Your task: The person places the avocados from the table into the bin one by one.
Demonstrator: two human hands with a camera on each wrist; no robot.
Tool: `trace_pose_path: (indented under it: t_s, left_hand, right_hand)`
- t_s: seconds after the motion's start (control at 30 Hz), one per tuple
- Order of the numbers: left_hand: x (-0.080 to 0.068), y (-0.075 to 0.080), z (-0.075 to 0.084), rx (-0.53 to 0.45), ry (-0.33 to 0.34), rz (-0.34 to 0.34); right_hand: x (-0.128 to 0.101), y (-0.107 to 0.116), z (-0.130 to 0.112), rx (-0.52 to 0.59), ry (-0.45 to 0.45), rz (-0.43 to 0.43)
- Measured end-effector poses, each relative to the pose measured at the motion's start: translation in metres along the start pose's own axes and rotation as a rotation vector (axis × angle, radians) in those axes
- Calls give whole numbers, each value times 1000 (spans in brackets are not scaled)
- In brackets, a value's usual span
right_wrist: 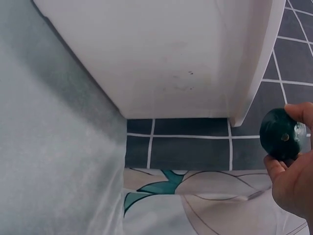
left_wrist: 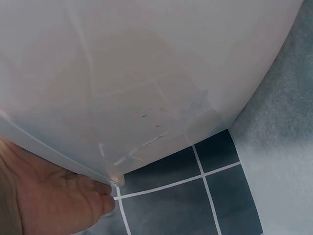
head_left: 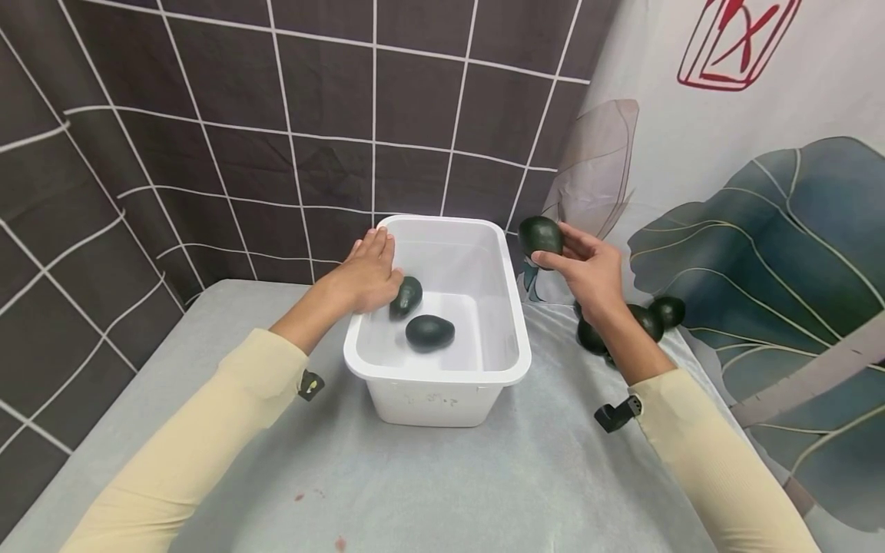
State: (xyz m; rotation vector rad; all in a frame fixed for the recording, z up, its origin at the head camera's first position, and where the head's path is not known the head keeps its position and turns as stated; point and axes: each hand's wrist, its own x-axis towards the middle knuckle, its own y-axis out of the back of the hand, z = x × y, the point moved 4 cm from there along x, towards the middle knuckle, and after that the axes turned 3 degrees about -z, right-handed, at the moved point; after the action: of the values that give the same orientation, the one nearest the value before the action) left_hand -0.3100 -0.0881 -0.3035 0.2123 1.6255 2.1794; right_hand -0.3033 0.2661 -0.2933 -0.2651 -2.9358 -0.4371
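On the grey-covered table (head_left: 484,476) stands a white plastic tub (head_left: 515,361), and the person leans over it with both arms out. The left hand (head_left: 369,273) lies flat across the tub's left rim, its fingers (head_left: 379,244) straight and close together, gripping nothing, the palm just above one dark avocado (head_left: 406,296) that leans against the inner wall. A second avocado (head_left: 429,332) lies on the tub's floor beside it. The right hand (head_left: 588,269) is raised just outside the tub's right rim, fingers and thumb curled round a third avocado (head_left: 540,234) held up in the air. More avocados (head_left: 660,313) sit in a cluster on the table behind that wrist.
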Motion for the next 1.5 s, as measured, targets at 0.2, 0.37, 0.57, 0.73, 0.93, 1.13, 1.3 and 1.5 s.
trace_pose_path:
  t_s: [0.2,0.37,0.57,0.73,0.93,1.13,1.3,1.5]
  left_hand:
    - [-1,1,0,-2,-2,0]
    - [1,1,-1,3,1,2]
    - [1,0,-1,0,2,0]
    - [2,-1,-2,-3,5,-1]
    - [2,0,-3,1,8,-3]
    - [2,1,-2,1,7,-2]
    - [2,1,-1,4,10,0]
    - [2,0,-2,8,7,0]
  right_hand:
    - [0,-6,-7,-36,18,0]
    - [-1,-12,-11,-52,45,-6]
    - [0,-18,-12,-44,63,-30]
    - [2,-23,-15,-64,79,-56]
    - [4,-29,-20,-71,111,-82]
    - [7,-33,-24,-61,119,-87]
    - [9,-39,-23,-56,121,-96]
    - [12,-46,-22,-68,120,-100]
